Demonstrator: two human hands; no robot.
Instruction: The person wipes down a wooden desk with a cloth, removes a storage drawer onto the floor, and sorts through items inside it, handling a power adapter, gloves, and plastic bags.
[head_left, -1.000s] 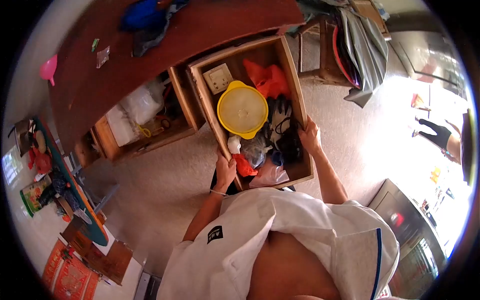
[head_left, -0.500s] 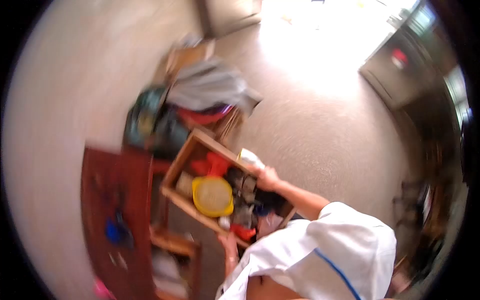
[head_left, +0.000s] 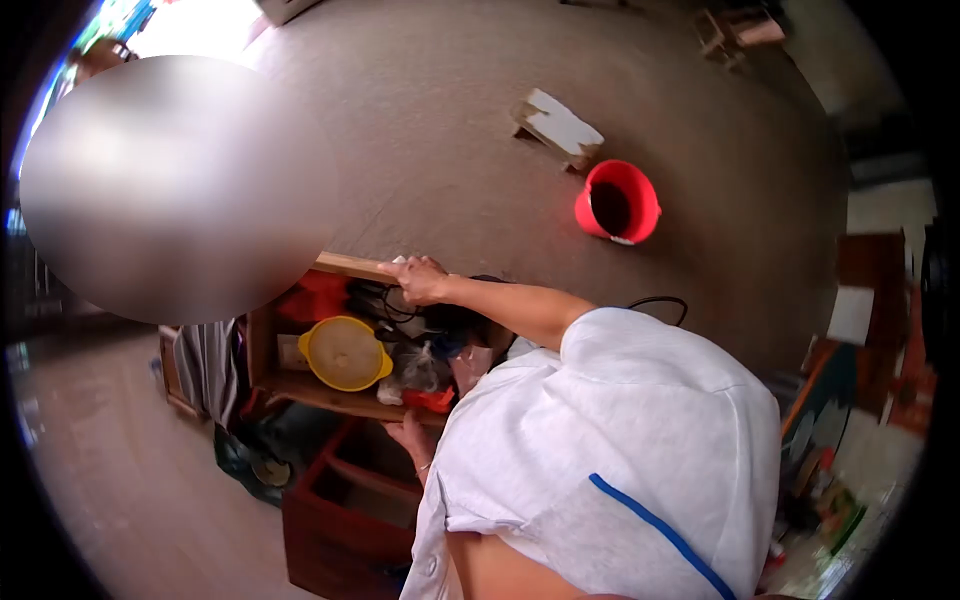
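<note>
A wooden drawer (head_left: 355, 402) hangs between my two hands, tilted in the view. My right hand (head_left: 420, 279) grips its far edge, fingers over the rim. My left hand (head_left: 408, 437) is at the near edge, with the fingers partly hidden beneath it. Inside lies a round yellow-rimmed container (head_left: 345, 354) with a pale top. Around it are a red plastic bag (head_left: 318, 297), a crumpled clear bag (head_left: 425, 368), black cables (head_left: 398, 305) and a bright red packet (head_left: 428, 399).
A reddish-brown wooden cabinet (head_left: 335, 540) with open compartments stands below the drawer. Grey cloth (head_left: 205, 365) drapes over things at left. On the floor are a red bucket (head_left: 642, 205) and a low white-topped stool (head_left: 562, 124). A large blur covers the upper left.
My view has swung round, bringing the red bucket and stool into sight. The drawer stays in both hands and has turned closer to level across the view.
</note>
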